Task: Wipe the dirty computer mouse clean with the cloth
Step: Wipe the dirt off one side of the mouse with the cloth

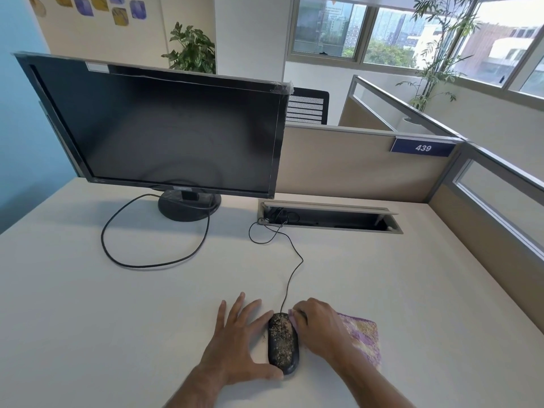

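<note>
A black wired computer mouse (283,343) lies on the desk near its front edge, its top speckled with tan dirt. My left hand (238,346) rests flat beside it on the left, fingers spread, with the thumb touching the mouse's near end. My right hand (319,328) is on the mouse's right side, its fingers closed on a purple and cream cloth (363,338). A corner of the cloth touches the mouse's front right edge, and the remainder lies on the desk under and behind my hand.
The mouse cable (291,269) runs back to an open cable slot (329,216) in the white desk (117,319). A dark monitor (164,131) stands at the back left with its looped cable (153,254). Partition walls (485,231) bound the back and right.
</note>
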Available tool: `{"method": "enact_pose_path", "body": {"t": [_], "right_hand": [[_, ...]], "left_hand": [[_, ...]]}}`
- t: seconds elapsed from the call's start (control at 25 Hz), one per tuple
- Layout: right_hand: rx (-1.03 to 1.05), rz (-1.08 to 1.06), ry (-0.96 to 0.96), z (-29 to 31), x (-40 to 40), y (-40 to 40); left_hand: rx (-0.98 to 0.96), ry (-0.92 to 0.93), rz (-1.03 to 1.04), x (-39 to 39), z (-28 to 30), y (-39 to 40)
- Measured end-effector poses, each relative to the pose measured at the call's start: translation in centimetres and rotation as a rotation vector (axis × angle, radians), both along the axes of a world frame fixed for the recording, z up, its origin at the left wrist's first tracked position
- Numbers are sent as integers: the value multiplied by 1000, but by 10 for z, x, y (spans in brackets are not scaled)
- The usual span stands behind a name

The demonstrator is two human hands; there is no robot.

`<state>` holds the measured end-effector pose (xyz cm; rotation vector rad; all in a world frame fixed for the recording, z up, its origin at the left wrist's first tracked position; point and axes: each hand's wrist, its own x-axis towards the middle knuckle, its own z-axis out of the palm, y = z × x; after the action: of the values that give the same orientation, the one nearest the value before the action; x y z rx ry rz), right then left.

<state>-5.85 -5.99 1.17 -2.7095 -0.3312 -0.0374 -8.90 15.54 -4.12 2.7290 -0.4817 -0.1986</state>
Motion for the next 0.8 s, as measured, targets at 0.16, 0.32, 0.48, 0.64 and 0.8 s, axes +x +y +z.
{"method": "enact_pose_path", "body": {"t": [0.16,0.32,0.48,0.64,0.8], "right_hand": [[23,3,-2,2,4,1],[-4,-7,-4,2,0,0],[14,-5,-16,-2,-9,-4],[43,15,-36,-3,-17,-9],[69,17,-83,-5,-25,-11]], "left_hand": [[-10,2,-2,0,-1,0],[-13,17,-2,1,3,-1],[-10,34,-5,0,4,-1],[-38,34,-3,0,5,0],[-50,25,2,1,2,0]]}}
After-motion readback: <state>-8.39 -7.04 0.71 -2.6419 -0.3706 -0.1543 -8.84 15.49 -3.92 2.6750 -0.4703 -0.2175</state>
